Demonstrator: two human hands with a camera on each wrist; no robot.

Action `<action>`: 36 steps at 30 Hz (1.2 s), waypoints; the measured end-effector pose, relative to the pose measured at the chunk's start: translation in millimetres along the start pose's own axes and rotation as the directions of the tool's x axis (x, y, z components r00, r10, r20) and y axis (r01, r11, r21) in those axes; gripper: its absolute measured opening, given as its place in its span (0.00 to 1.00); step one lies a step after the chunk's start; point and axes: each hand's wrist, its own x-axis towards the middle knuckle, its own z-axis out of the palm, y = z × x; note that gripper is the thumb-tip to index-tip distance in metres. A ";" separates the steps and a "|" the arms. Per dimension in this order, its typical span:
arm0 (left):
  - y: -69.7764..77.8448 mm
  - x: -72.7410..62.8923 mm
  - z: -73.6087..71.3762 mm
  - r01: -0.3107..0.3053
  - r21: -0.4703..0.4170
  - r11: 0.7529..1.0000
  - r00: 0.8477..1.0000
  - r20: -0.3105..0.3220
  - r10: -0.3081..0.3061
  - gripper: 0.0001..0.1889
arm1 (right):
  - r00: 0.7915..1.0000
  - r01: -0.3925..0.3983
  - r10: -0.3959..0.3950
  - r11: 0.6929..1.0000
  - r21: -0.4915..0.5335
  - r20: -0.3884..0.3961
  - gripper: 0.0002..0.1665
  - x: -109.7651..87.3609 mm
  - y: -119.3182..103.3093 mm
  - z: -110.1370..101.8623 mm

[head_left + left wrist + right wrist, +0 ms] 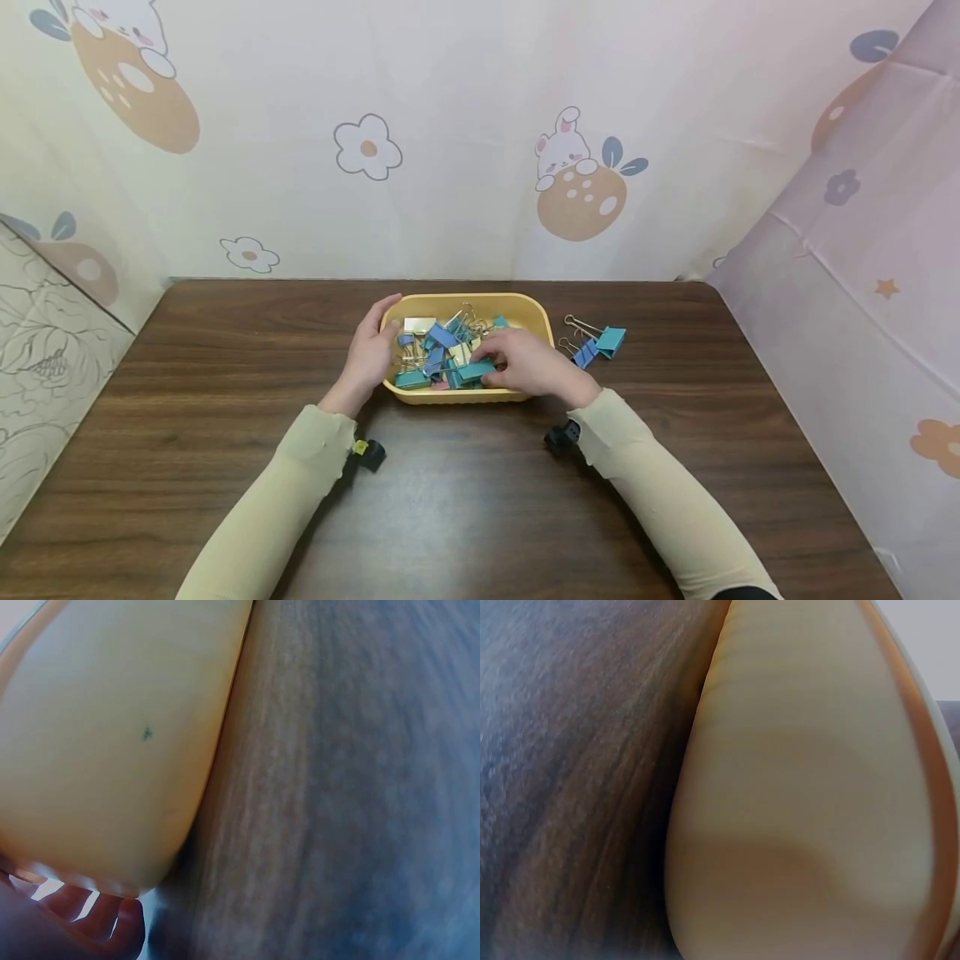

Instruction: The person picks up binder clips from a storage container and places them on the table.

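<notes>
A yellow plastic basket [461,397] stands on the table, holding a jumble of binder clips in blue, teal, cream, white and pink. My left hand [367,354] grips its left end, thumb at the rim and the other fingers along the outer wall. In the left wrist view those fingers [105,922] bend against the end of the basket [112,750]. Reaching over the right side, my right hand [531,362] pinches a large teal binder clip [474,371] among the others. The right wrist view shows only the basket's outer wall [802,787] and the table; that hand is hidden there.
Right of the basket, a teal binder clip [611,341] and a blue binder clip [585,353] lie close together on the brown wooden table [465,500]. A patterned curtain [450,208] hangs behind the table's back edge and along its sides.
</notes>
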 end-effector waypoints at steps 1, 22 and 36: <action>-0.2 0.0 -0.1 -0.002 0.001 1.000 1.000 -0.001 0.002 0.24 | 1.000 0.001 -0.001 1.000 0.006 -0.005 0.15 -0.2 0.3 -0.1; -1.8 -0.7 -1.8 -0.001 0.006 1.000 1.000 -0.008 0.001 0.23 | 0.977 -0.036 0.082 0.974 0.225 -0.199 0.15 -12.3 1.1 -8.6; -2.0 0.6 -0.6 -0.015 0.000 1.000 1.000 0.002 0.015 0.24 | 0.940 -0.059 0.084 0.995 0.086 -0.331 0.16 -74.1 22.3 -39.4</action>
